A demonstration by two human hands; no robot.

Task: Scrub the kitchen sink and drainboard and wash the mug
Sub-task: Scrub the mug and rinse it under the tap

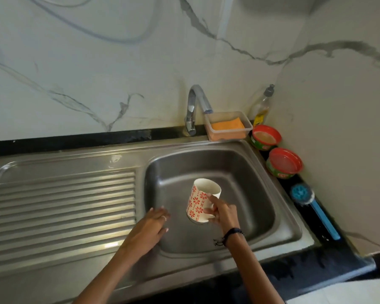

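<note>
The marble wall (119, 73) fills the upper frame, its top cut off, with a blurred hose looping across it. Below it a black surface (329, 257) carries a steel sink unit, whose near and left edges run out of frame. The ribbed drainboard (62, 211) lies to the left, its ridges running left to right; the sink (257, 194) basin is to the right, under the tap (195, 106) at the back edge. The drain cannot be made out behind the mug.

Behind the basin a clear tray (248, 130) holds an orange sponge (227, 126); just beside it stands a soap bottle (261, 106), label unreadable. Two red-rimmed tubs (283, 163) sit along the right edge, and a blue brush (316, 209) lies nearer, head toward the wall.

The mug (201, 200), white with red flowers, is within the basin, tilted, long axis leaning, mouth up and away. The right hand (222, 211) curls around its handle side; the handle itself is hidden. The left hand (149, 231) hovers at the basin's left rim with relaxed fingers, holding nothing.
</note>
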